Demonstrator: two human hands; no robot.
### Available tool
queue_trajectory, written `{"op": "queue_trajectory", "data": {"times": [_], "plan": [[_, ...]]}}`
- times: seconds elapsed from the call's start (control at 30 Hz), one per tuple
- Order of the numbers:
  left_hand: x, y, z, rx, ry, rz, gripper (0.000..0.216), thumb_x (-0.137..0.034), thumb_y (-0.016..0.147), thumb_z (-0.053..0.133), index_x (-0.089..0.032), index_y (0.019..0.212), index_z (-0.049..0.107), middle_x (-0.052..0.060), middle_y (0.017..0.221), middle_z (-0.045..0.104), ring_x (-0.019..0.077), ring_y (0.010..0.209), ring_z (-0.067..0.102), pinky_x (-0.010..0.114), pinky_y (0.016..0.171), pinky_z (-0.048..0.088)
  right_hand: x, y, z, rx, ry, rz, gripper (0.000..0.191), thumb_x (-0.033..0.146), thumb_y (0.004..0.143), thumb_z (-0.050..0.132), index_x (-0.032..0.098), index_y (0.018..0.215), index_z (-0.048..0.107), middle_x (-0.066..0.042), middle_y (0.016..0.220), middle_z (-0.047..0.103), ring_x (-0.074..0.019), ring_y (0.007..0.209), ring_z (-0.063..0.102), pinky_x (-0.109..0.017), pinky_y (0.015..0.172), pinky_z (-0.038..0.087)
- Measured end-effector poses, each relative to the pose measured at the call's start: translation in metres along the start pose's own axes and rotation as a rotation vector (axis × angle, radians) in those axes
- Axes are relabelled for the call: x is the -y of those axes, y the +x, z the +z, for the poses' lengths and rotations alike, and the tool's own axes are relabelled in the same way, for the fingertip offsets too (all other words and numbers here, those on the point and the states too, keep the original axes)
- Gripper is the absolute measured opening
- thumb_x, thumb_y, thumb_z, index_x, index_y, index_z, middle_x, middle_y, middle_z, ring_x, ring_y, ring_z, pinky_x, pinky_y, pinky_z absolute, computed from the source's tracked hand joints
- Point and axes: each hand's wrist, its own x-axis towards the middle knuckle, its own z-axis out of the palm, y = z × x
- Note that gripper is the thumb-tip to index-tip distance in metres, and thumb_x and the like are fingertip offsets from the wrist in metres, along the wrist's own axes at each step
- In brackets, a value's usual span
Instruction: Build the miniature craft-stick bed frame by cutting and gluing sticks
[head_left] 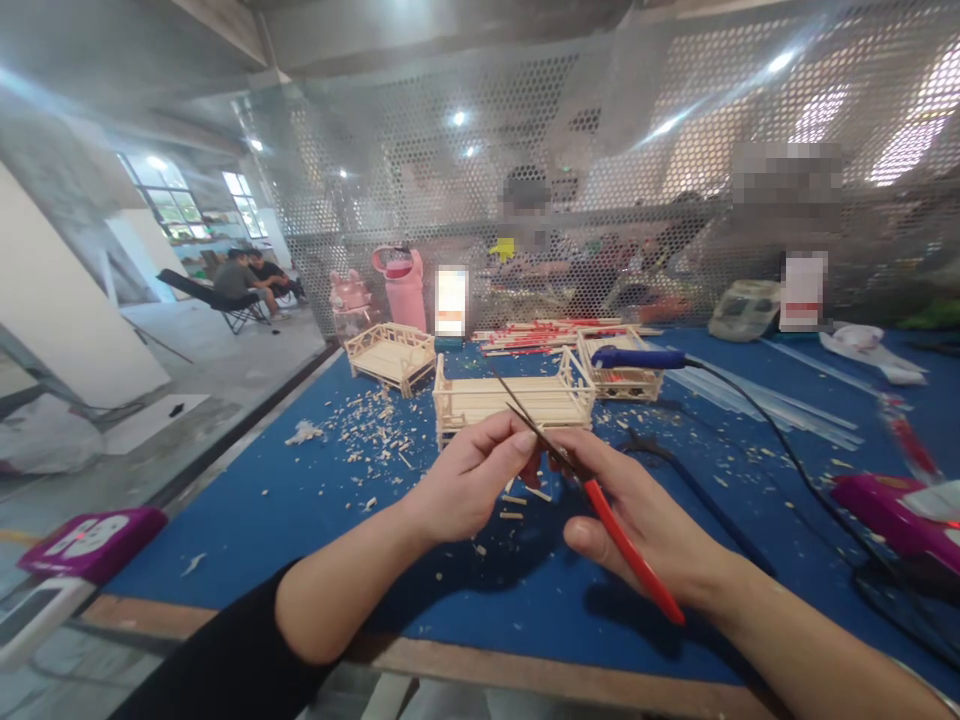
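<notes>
In the middle of the head view, my right hand (637, 510) is wrapped round a pair of scissors (626, 555) with red handles. Their dark blades point up and to the left, with the tips slightly apart. My left hand (480, 475) is closed in a pinch beside the blades; whatever its fingers hold is hidden. Just beyond both hands stands a small frame of pale wooden sticks (517, 398) with railings, partly covered by my fingers. Short cut stick pieces (512, 515) lie on the blue tabletop (300, 560) below my hands.
Two more stick frames stand left (390, 360) and right (619, 385). Red and pale sticks (555, 335) lie behind. A blue corded tool (637, 358) trails its cable rightward near clear strips (765, 400). Wood scraps (375, 430) litter the table. A pink bottle (405, 290) stands behind.
</notes>
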Motion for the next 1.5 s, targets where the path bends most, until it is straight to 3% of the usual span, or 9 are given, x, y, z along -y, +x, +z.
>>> {"op": "queue_trajectory", "data": {"times": [0.13,0.23,0.47,0.63,0.9,1.0,1.1,1.27,1.5], "plan": [[-0.01,0.002,-0.003,-0.032,0.33,0.085,0.032,-0.04,0.088,0.041,-0.014,0.073,0.055,0.001,0.066,0.05,0.0114,0.064,0.048,0.024,0.062,0.04,0.0,0.001,0.003,-0.015,0.033,0.028,0.061,0.065,0.078,0.043,0.019,0.118,0.047,-0.01,0.111,0.057,-0.0236,0.099,0.054,-0.035,0.087,0.044],[-0.012,0.001,-0.004,-0.047,0.421,0.116,0.029,-0.034,0.088,0.039,-0.014,0.073,0.055,0.001,0.066,0.051,0.0115,0.064,0.047,0.024,0.062,0.04,0.0,0.0,0.005,-0.045,-0.002,0.037,0.06,0.065,0.078,0.043,0.018,0.116,0.05,-0.009,0.105,0.06,-0.0224,0.094,0.057,-0.033,0.084,0.045],[-0.005,0.001,-0.007,-0.043,0.429,0.141,0.026,-0.029,0.089,0.037,-0.015,0.075,0.054,0.001,0.066,0.05,0.0114,0.064,0.047,0.024,0.061,0.039,-0.004,-0.003,0.001,-0.108,-0.231,0.026,0.045,0.054,0.08,0.051,0.017,0.106,0.057,-0.006,0.084,0.065,-0.0175,0.072,0.06,-0.026,0.064,0.047],[-0.005,0.001,-0.007,-0.056,0.414,0.142,0.024,-0.026,0.088,0.036,-0.015,0.074,0.052,0.0,0.066,0.05,0.0107,0.063,0.047,0.023,0.061,0.038,-0.007,-0.003,0.0,-0.112,-0.296,0.027,0.034,0.045,0.081,0.053,0.019,0.104,0.058,-0.004,0.08,0.065,-0.0157,0.065,0.059,-0.025,0.059,0.047],[-0.007,0.001,-0.005,-0.102,0.378,0.131,0.031,-0.035,0.09,0.036,-0.016,0.07,0.05,0.0,0.069,0.051,0.0112,0.067,0.048,0.024,0.067,0.038,-0.001,0.001,0.005,-0.155,-0.118,0.111,0.045,0.058,0.084,0.038,0.02,0.097,0.057,0.003,0.055,0.048,-0.0111,0.045,0.041,-0.023,0.043,0.036],[-0.004,0.002,-0.004,-0.105,0.32,0.124,0.033,-0.038,0.09,0.036,-0.016,0.072,0.051,0.0,0.068,0.052,0.0113,0.067,0.049,0.024,0.068,0.038,-0.002,0.003,0.004,-0.168,-0.03,0.085,0.051,0.062,0.082,0.036,0.021,0.106,0.053,-0.001,0.074,0.057,-0.0144,0.062,0.052,-0.026,0.058,0.045],[0.0,0.002,-0.003,-0.116,0.321,0.128,0.034,-0.039,0.09,0.037,-0.016,0.071,0.053,0.001,0.066,0.052,0.0115,0.065,0.049,0.024,0.065,0.039,-0.003,0.004,0.002,-0.107,-0.096,0.041,0.055,0.064,0.078,0.043,0.021,0.112,0.05,-0.007,0.098,0.058,-0.0203,0.086,0.055,-0.032,0.076,0.046],[0.002,0.002,-0.003,-0.097,0.388,0.194,0.033,-0.038,0.09,0.037,-0.016,0.076,0.057,0.002,0.071,0.054,0.0123,0.067,0.05,0.023,0.065,0.04,-0.004,0.001,0.002,-0.069,-0.19,0.016,0.057,0.063,0.076,0.048,0.019,0.113,0.049,-0.009,0.099,0.057,-0.0213,0.088,0.055,-0.033,0.075,0.045],[-0.005,0.001,-0.003,-0.058,0.473,0.201,0.038,-0.041,0.09,0.035,-0.016,0.075,0.058,0.002,0.069,0.053,0.0129,0.067,0.05,0.024,0.064,0.04,-0.003,0.001,-0.002,-0.034,-0.083,-0.002,0.06,0.069,0.075,0.043,0.019,0.108,0.051,-0.008,0.096,0.059,-0.0208,0.084,0.056,-0.032,0.074,0.046]]}}
